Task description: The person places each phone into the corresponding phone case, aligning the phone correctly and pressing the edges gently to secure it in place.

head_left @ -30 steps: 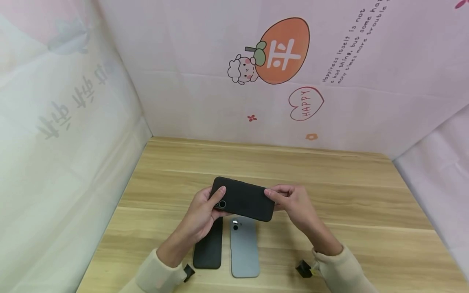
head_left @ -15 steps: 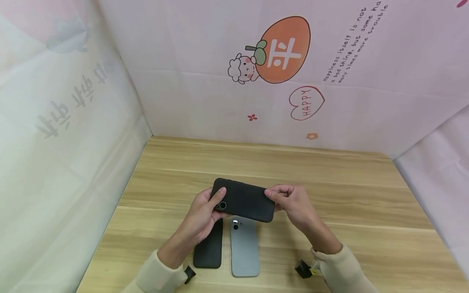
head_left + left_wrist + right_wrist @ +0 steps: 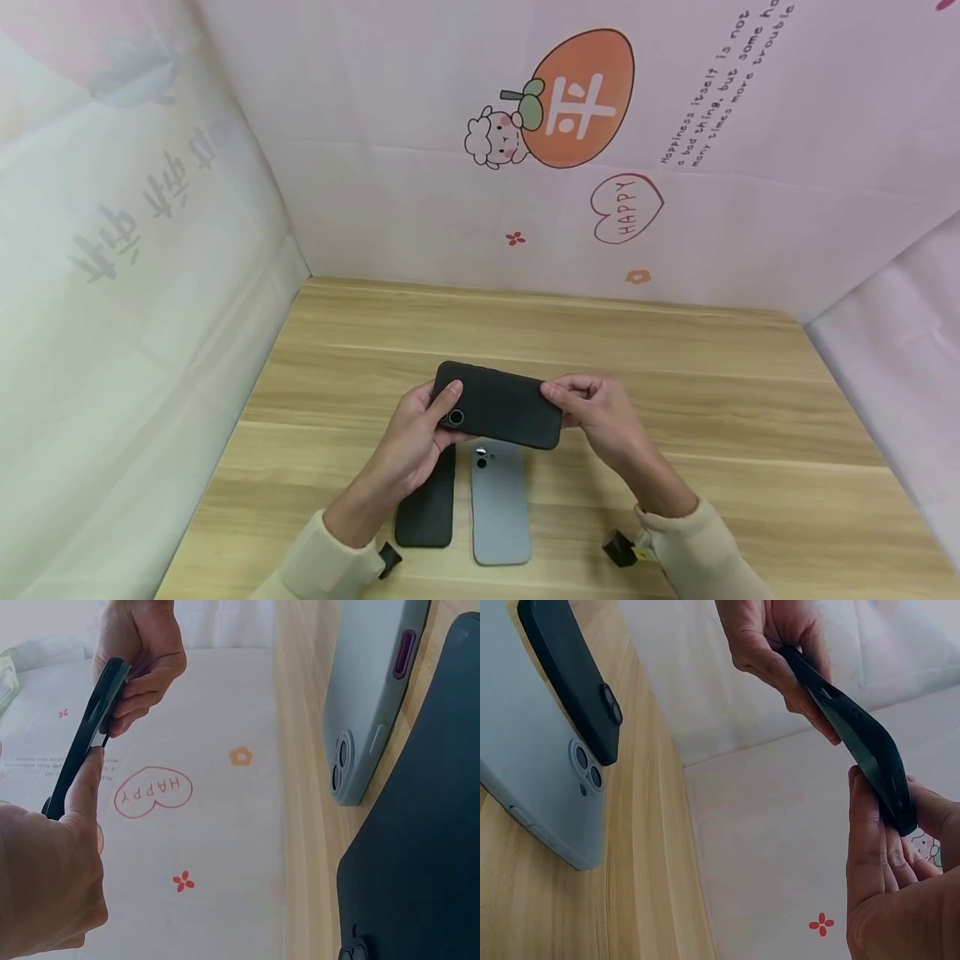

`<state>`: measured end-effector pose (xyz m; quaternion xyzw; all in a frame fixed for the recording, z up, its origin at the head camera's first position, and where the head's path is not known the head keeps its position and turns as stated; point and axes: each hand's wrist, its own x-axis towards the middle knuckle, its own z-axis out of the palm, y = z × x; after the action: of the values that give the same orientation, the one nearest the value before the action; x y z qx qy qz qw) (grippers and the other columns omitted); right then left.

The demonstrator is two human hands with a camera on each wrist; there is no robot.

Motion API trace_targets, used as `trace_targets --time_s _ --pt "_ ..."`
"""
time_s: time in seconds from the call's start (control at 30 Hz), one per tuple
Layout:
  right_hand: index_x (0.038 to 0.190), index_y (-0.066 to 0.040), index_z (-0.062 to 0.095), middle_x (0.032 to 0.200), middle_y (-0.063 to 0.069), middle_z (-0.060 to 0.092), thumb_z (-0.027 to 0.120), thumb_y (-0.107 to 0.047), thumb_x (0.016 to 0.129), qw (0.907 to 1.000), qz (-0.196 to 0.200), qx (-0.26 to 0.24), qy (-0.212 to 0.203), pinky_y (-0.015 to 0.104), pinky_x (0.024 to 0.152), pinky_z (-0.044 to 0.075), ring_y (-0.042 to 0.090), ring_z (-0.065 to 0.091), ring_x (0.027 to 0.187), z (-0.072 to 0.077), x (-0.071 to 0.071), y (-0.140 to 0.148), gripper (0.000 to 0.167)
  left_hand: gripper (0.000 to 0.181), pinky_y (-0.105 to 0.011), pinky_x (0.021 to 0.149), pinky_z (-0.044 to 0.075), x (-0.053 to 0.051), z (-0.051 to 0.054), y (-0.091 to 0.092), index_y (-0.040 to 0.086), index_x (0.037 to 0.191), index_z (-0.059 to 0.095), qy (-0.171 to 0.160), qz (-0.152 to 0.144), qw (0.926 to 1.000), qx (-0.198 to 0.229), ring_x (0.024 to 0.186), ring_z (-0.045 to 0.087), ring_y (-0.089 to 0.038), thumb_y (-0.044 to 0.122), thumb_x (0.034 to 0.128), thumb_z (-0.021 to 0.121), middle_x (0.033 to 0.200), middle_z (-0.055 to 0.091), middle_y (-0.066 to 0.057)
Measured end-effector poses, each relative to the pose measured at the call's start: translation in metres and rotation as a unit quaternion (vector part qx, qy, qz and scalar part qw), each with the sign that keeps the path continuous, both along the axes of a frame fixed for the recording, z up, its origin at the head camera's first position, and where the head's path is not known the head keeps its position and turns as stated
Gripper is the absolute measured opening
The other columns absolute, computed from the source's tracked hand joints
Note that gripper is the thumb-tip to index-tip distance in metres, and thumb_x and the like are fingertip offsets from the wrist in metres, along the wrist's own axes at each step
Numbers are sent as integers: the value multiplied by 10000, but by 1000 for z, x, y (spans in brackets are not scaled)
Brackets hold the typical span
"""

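Observation:
A black phone case (image 3: 501,406) is held up above the table, back toward the head camera, its camera end to the left. My left hand (image 3: 411,433) grips that end, thumb across the back and fingers underneath. With thumb and fingers, my right hand (image 3: 600,417) pinches the opposite end. Seen edge-on in the right wrist view, the case (image 3: 862,742) looks bowed; I cannot tell whether a phone sits inside it. Below lie a black phone (image 3: 425,508), its upper end hidden by my left hand, and a light grey phone (image 3: 501,517) with its top edge covered.
The wooden table (image 3: 712,383) meets a white printed cloth (image 3: 412,208) at the back, with more cloth hanging on both sides. A small black piece (image 3: 619,548) hangs by the right sleeve (image 3: 697,550), another (image 3: 389,560) by the left sleeve (image 3: 326,558).

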<state>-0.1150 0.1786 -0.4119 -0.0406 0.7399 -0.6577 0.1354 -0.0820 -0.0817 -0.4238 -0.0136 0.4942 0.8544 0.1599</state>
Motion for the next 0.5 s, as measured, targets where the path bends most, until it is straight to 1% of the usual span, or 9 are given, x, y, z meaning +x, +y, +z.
trace_targets --time_s 0.13,0.2,0.33,0.43,0.5 --pt "1029 83 746 836 28 777 744 -140 1006 9999 -98 1 -123 323 739 651 162 744 725 -1 0 -2 224 409 -593 1047 513 -1 0 -1 -110 1487 430 14 47 10000 -11 1317 618 -324 120 1148 448 1463 524 -282" --pt "1023 87 739 835 36 777 748 -146 1003 9999 -83 -6 -136 326 742 653 168 751 733 -1 0 -4 233 405 -594 1047 513 -2 0 -1 -107 1485 433 -6 72 10000 -31 1317 617 -325 119 1149 446 1461 526 -279" --pt "1049 101 731 873 64 793 757 -154 998 9998 48 34 -178 333 753 654 182 767 775 -2 3 -5 262 411 -591 1054 506 -3 -1 -3 -101 1493 431 -76 153 9998 -60 1337 598 -337 124 1149 447 1481 510 -279" --pt "1105 100 736 933 94 805 762 -170 997 9995 185 127 -230 347 779 655 193 778 816 -4 5 -5 292 420 -588 1060 500 -3 -1 -4 -100 1498 428 -95 238 9996 -83 1347 586 -346 131 1149 453 1493 502 -281" --pt "1137 109 730 965 120 805 761 -172 998 9992 294 101 -269 359 799 656 209 784 828 -6 7 -5 314 421 -586 1063 497 -4 0 -5 -100 1498 429 -98 293 9995 -104 1346 586 -345 134 1148 455 1491 505 -282"
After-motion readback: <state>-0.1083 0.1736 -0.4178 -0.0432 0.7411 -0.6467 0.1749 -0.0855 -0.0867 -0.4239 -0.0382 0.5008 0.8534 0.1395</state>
